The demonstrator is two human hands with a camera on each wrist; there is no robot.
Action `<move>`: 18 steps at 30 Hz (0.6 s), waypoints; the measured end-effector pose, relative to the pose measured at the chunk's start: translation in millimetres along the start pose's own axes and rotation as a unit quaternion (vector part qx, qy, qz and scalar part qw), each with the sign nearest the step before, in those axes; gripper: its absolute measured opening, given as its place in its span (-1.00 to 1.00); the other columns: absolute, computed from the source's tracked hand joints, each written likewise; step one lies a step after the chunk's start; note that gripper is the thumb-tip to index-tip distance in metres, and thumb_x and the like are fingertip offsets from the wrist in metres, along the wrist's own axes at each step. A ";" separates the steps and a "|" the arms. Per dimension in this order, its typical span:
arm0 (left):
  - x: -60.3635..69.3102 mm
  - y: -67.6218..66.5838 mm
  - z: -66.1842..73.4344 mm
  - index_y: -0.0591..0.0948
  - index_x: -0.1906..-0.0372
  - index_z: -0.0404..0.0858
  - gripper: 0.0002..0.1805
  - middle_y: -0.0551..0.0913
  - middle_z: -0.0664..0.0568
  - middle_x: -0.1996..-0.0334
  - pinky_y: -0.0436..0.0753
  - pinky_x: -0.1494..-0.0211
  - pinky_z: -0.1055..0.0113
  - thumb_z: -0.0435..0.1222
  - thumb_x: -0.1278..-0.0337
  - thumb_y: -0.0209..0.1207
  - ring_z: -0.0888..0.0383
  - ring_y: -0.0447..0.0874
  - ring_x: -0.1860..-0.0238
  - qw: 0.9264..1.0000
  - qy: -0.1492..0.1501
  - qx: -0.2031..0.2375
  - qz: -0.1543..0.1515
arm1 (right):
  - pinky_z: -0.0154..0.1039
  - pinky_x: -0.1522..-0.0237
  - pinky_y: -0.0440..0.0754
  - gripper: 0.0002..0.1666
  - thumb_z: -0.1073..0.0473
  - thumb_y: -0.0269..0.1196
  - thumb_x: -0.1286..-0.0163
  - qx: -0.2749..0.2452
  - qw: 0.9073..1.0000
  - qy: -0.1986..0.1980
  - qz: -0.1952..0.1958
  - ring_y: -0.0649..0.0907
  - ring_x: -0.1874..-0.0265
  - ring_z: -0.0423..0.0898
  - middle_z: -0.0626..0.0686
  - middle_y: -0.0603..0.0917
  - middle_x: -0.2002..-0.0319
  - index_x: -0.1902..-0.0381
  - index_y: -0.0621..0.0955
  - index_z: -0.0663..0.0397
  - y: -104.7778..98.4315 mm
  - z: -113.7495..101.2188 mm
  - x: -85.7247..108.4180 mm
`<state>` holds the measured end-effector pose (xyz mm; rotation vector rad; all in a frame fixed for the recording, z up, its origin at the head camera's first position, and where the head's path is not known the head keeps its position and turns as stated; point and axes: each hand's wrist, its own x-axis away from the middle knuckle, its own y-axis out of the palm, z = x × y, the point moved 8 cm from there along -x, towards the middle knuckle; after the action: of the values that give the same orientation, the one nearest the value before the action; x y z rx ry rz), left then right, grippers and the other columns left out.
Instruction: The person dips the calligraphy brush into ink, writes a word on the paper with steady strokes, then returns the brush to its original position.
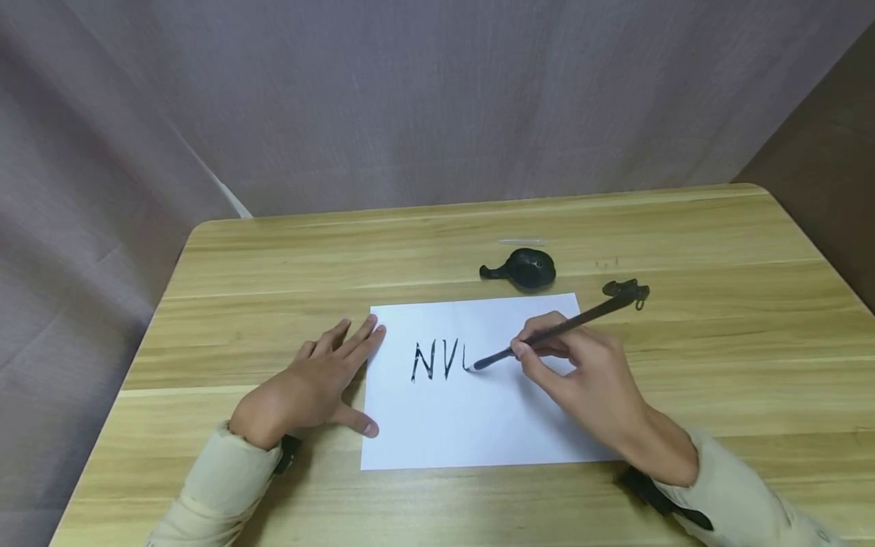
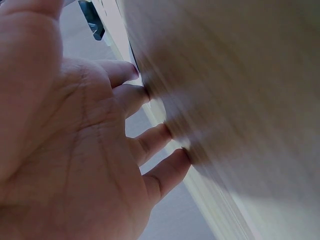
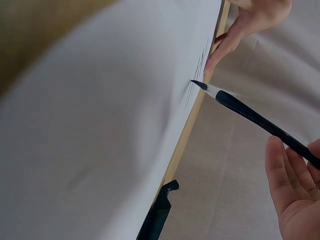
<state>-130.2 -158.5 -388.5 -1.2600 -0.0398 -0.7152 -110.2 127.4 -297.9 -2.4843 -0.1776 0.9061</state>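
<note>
A white sheet of paper (image 1: pixel 424 433) lies on the wooden table, bearing black letters "N", "V" and a curved stroke after them. My right hand (image 1: pixel 591 372) pinches a dark-handled writing brush (image 1: pixel 560 327) between thumb and fingers, the handle slanting up to the right. In the right wrist view the black-inked tip of its pale bristles (image 3: pixel 212 91) touches the paper at the strokes. My left hand (image 1: pixel 311 391) lies spread at the sheet's left edge, fingertips and thumb resting on the paper; the left wrist view shows its fingers (image 2: pixel 167 172) extended.
Beyond the paper stands a small black ink dish (image 1: pixel 532 270) with a curled handle. Behind it lies a thin clear strip (image 1: pixel 522 241). The wooden table (image 1: pixel 273 266) has a grey curtain (image 1: pixel 410 106) along its far side.
</note>
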 end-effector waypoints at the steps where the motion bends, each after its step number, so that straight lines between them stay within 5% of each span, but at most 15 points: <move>1: -0.1 0.0 0.2 -0.11 -0.76 -0.08 0.51 -0.25 0.02 -0.75 0.07 -0.54 -0.45 0.30 0.21 0.54 -0.30 -0.26 -0.70 1.000 0.001 0.001 0.000 | -0.44 0.09 0.72 -0.69 0.57 0.47 -0.16 0.001 1.000 -0.005 -0.001 0.80 0.23 -0.25 -0.04 0.80 0.24 0.20 0.73 0.19 0.1 -1.8 1.7; 18: 1.8 -0.8 0.6 -0.11 -0.76 -0.07 0.50 -0.25 0.03 -0.74 -0.01 -0.53 -0.51 0.30 0.21 0.52 -0.29 -0.29 -0.71 1.000 0.005 0.010 0.005 | -0.44 0.08 0.72 -0.69 0.62 0.45 -0.15 -0.006 1.000 -0.010 0.026 0.77 0.20 -0.32 0.04 0.78 0.25 0.20 0.71 0.25 -7.9 -2.1 -4.4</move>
<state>-129.0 -159.0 -386.9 -1.2363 -0.0330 -0.7101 -111.9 132.2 -290.1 -2.5019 -0.1250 0.9532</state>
